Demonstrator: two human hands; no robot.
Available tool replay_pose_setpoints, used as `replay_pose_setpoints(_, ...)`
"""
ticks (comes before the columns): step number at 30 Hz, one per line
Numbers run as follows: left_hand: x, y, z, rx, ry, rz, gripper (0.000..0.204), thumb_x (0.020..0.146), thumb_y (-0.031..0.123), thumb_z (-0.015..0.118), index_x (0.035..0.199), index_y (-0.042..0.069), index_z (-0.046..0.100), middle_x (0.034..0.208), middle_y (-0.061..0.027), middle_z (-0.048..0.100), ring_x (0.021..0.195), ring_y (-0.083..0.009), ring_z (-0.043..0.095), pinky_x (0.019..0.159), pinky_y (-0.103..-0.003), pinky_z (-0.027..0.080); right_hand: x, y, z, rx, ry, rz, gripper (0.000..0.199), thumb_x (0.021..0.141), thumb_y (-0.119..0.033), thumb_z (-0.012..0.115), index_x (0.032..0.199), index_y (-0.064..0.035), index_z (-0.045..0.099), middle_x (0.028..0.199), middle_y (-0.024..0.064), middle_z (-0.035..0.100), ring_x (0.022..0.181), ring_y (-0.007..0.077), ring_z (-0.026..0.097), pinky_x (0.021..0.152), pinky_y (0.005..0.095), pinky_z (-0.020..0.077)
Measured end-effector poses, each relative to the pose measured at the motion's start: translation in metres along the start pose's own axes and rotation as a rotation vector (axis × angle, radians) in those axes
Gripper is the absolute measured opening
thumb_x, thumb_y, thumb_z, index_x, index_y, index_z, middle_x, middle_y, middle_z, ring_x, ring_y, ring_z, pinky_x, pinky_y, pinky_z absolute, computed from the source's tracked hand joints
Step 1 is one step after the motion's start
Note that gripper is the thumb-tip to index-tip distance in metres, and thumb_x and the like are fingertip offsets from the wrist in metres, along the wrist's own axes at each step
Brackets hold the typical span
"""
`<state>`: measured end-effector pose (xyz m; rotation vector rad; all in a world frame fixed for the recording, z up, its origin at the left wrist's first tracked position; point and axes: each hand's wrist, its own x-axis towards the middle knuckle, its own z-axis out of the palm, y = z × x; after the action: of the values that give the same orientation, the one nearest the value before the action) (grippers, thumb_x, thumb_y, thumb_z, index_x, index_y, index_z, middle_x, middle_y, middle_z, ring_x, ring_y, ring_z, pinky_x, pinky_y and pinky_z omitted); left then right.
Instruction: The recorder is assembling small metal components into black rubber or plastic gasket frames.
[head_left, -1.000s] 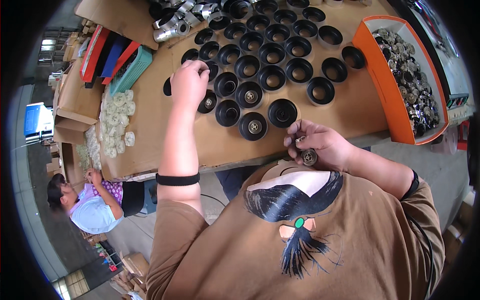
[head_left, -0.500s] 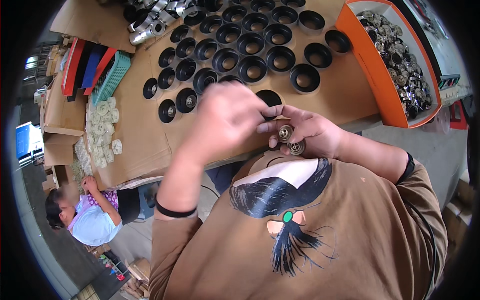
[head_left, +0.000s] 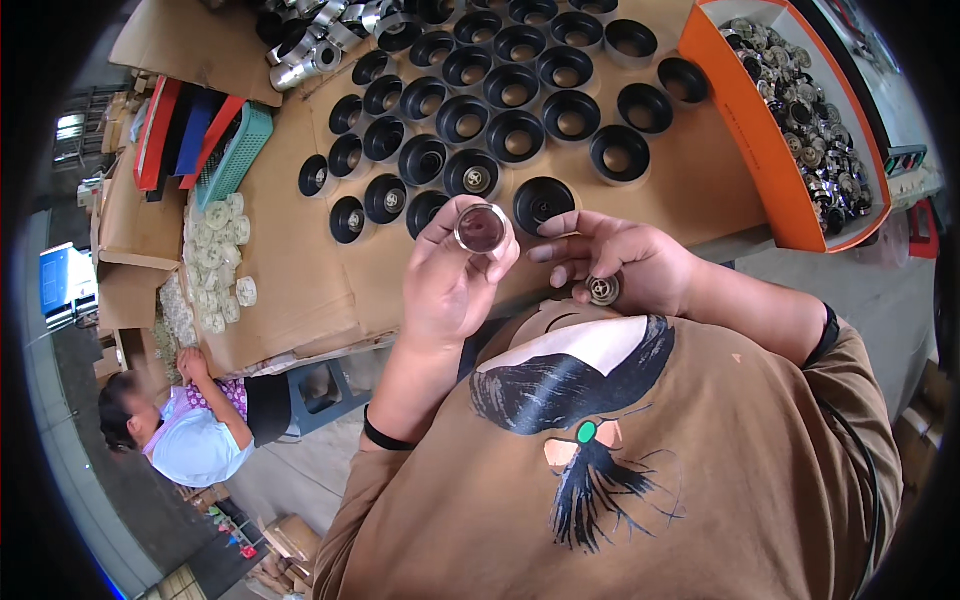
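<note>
just past l. grip (head_left: 447, 285), pinching a shiny ring (head_left: 482, 229) by its sides (prob. keeps face clear), sit black cups (head_left: 642, 106), w/ r. grip (head_left: 640, 262) holding a metal disc (head_left: 603, 290) low, prob. freeing fingertips (head_left: 552, 227).

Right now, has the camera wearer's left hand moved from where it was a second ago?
Yes: against the green basket, the left hand has moved right and nearer the brown shirt.

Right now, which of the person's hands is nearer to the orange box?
The right. The right hand, holding a round metal part, is just left of the orange box near its close end; the left hand, holding a shiny round piece, is farther left.
</note>
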<state>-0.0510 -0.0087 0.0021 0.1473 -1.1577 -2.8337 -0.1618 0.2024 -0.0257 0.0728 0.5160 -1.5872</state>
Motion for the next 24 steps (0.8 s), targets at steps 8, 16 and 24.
replay_pose_setpoints(8,0.000,0.025,-0.006,0.100,0.145,0.086,0.017,0.096,0.008,0.059,0.110,-0.002,0.062,0.093,-0.0115,0.065,0.072,-0.0168,0.055,0.066,-0.028,0.042,-0.001,0.001,-0.001,0.048,0.012,0.013,0.048,0.083,-0.001,0.050,0.130,-0.0020,0.054,0.125,0.0147,0.061,0.101,0.0239,0.061,0.089,0.0386,0.0539)
replay_pose_setpoints(16,0.065,0.139,-0.127,2.157,0.763,0.221,0.020,0.093,0.026,0.066,0.096,0.009,0.074,0.087,-0.0151,0.074,0.083,-0.0323,0.071,0.079,-0.042,0.055,-0.001,0.000,0.003,0.032,0.001,0.010,0.041,0.084,-0.001,0.051,0.125,-0.0029,0.055,0.122,0.0138,0.061,0.099,0.0229,0.062,0.087,0.0385,0.0541)
replay_pose_setpoints(24,0.077,0.137,-0.152,2.246,0.586,0.007,0.018,0.088,0.027,0.068,0.095,0.012,0.075,0.089,-0.0116,0.075,0.087,-0.0329,0.070,0.082,-0.044,0.053,-0.006,-0.001,-0.002,0.052,0.016,-0.031,0.041,0.085,-0.003,0.052,0.126,-0.0020,0.056,0.122,0.0136,0.061,0.099,0.0231,0.062,0.088,0.0379,0.0537)
